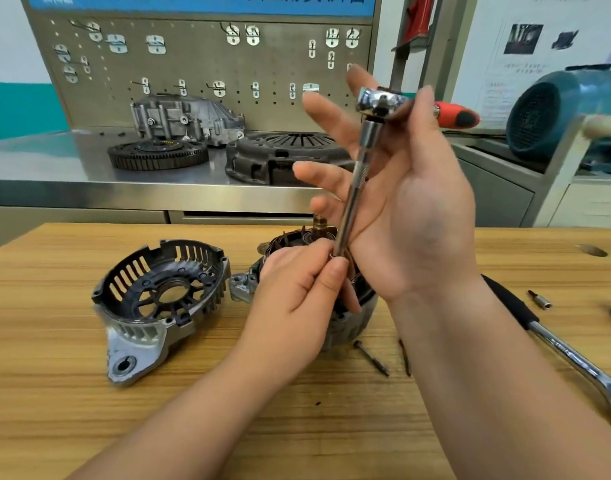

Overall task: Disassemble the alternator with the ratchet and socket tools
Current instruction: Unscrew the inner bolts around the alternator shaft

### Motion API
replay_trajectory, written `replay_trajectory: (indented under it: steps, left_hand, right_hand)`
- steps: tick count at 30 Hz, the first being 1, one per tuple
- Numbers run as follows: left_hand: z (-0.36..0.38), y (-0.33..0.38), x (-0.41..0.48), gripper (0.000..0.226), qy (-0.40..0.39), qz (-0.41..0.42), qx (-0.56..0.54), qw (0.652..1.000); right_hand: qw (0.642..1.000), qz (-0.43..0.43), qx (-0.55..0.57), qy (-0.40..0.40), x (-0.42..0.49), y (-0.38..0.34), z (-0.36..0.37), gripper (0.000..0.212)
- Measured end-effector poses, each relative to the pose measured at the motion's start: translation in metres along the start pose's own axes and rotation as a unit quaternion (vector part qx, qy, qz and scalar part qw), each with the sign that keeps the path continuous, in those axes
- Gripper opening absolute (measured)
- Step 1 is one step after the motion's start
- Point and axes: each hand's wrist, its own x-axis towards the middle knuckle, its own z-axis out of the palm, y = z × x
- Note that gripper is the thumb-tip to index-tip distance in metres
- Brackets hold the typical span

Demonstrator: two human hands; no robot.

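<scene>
1. Workshop setting: a wooden desk [55, 393] in front, a steel bench with a pegboard [200, 64] behind it, and a blue banner at twelve o'clock.
2. On the desk, the removed end cover [158, 299] lies at nine o'clock, open side up. The rest of the alternator [349, 306], windings showing, sits at centre, partly hidden behind the hands.
3. The right hand [418, 209] is raised and loosely open, fingers spread, steadying the small ratchet [383, 102] with its red handle, while the extension bar [352, 195] hangs down across the palm.
4. The left hand [297, 292] is closed, pinching the bar's lower tip between thumb and fingers. Whether a socket is there I cannot tell.
5. Judged step: fitting or changing the socket. Next, the tool likely needs seating squarely on a remaining fastener.
6. Two loose bolts [373, 358] lie at five o'clock, a larger ratchet [574, 358] at four o'clock, and a small socket [541, 299] at three o'clock.
7. Writing: the banner's characters are cropped and unreadable, and no brand marks can be read.
</scene>
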Motion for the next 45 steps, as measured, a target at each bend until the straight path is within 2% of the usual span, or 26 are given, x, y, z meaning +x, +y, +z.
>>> replay_trajectory:
  steps: [4,8,10,12,15,18,23,27,32,35,37,42,45]
  left_hand:
    - [-0.001,0.003,0.000,0.036,0.017,-0.011,-0.007,1.000]
    - [-0.001,0.004,0.000,0.038,0.007,-0.024,-0.023,0.999]
    - [-0.001,0.005,0.000,0.040,0.005,-0.016,-0.032,0.999]
    - [-0.002,0.007,0.000,0.032,0.009,-0.006,-0.038,0.999]
    - [-0.003,0.007,0.001,0.028,0.009,0.010,-0.033,0.999]
    - [-0.002,0.007,0.001,0.027,0.004,0.003,-0.023,1.000]
    - [0.001,0.005,-0.001,0.025,0.027,-0.033,-0.044,0.998]
    - [0.002,0.006,0.000,0.032,0.028,-0.020,-0.031,0.999]
    - [0.001,0.004,-0.001,0.031,0.025,0.005,-0.067,0.997]
    - [0.000,0.006,-0.001,0.023,0.025,0.020,-0.028,0.999]
    - [0.001,0.006,-0.001,0.024,0.017,0.009,-0.008,1.000]
    - [0.002,0.005,0.001,0.027,0.023,-0.027,-0.043,0.998]
    - [0.003,0.006,0.001,0.030,0.027,-0.032,-0.035,0.999]
  right_hand:
    - [0.994,-0.071,-0.076,0.017,-0.003,0.001,0.003,0.036]
    - [0.983,-0.137,-0.121,0.017,-0.004,0.000,0.007,0.040]
    - [0.986,-0.126,-0.110,0.015,-0.004,0.000,0.007,0.037]
    - [0.992,-0.088,-0.083,0.017,-0.004,0.000,0.005,0.031]
    - [1.000,-0.011,-0.023,0.013,-0.001,-0.002,0.001,0.044]
    - [1.000,0.007,-0.002,0.010,0.000,-0.002,-0.001,0.045]
    - [0.991,-0.086,-0.099,0.021,-0.003,0.000,0.004,0.022]
    - [0.982,-0.144,-0.121,0.013,-0.005,0.000,0.007,0.030]
    - [0.994,-0.072,-0.077,0.000,-0.004,0.001,0.004,0.030]
    - [0.999,0.004,-0.029,-0.023,-0.001,-0.001,-0.002,0.045]
    - [1.000,0.020,-0.010,-0.020,0.000,-0.002,-0.003,0.047]
    - [0.996,-0.073,-0.058,0.012,-0.004,-0.001,0.002,0.027]
    - [0.988,-0.119,-0.099,0.010,-0.004,-0.002,0.005,0.033]
